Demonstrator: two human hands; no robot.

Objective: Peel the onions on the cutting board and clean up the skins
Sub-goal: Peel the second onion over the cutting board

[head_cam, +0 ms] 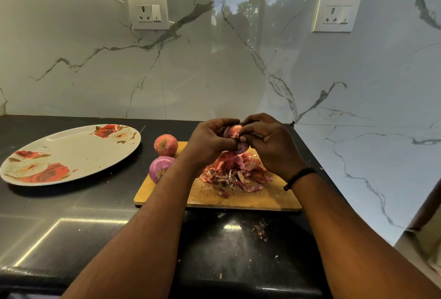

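At the worktop's left edge a flowered plate (71, 153) lies flat, well apart from the wooden cutting board (250, 199); bare dark worktop (95, 227) runs between them and along the front edge. The board sits toward the back right corner, where the two marble walls meet. On the board's back left corner stands an unpeeled onion (166, 144), and at its left edge a peeled purple onion (160, 169), partly hidden behind the left forearm. Both hands are raised above the board's middle. The left hand (210, 141) curls round a third onion (232, 133), of which only a small purple patch shows between the fingers. The right hand (267, 141) pinches a strip of skin on it; whether it also holds a tool I cannot tell. Beneath them a heap of skins (235, 172) covers the board's middle. A few crumbs (261, 232) lie on the worktop before the board. A black band (298, 178) circles the right wrist. Two wall sockets show no legible writing.
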